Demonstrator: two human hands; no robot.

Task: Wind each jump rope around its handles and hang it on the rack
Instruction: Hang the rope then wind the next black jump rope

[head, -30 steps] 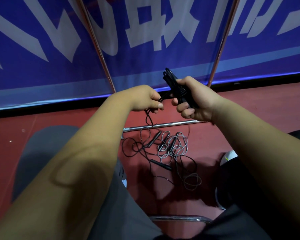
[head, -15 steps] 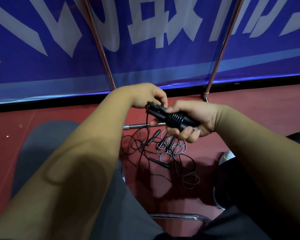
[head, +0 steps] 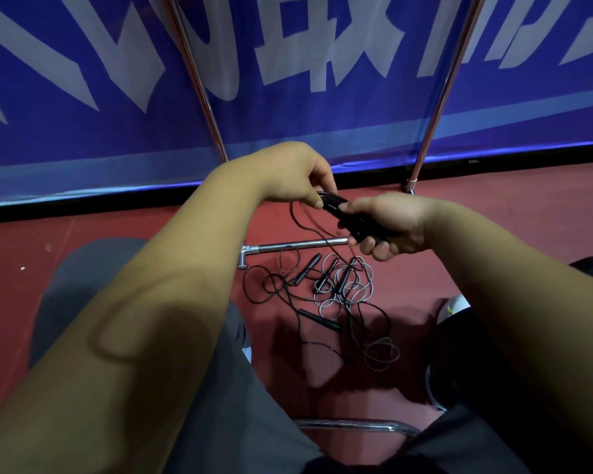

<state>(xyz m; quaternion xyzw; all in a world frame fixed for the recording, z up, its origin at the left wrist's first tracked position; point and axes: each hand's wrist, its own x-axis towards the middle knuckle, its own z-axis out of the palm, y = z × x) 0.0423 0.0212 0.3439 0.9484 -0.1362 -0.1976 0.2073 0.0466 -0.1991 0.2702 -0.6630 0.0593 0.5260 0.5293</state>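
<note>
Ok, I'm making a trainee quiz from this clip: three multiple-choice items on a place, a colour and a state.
1. Where does the tangled pile of loose black and grey ropes lie? A on the red floor; B on the chrome rack; C on the lap.
2. What colour is the fabric banner behind the rack? A green; B blue; C yellow.
3. What is the right hand doing? A lying flat on a knee; B pressing the floor; C gripping the black ribbed handles.
1 A: the pile spreads on the floor beside the rack's low bar.
2 B: blue with white characters.
3 C: its fingers curl round the handles; the left hand pinches the thin black cord.
</note>
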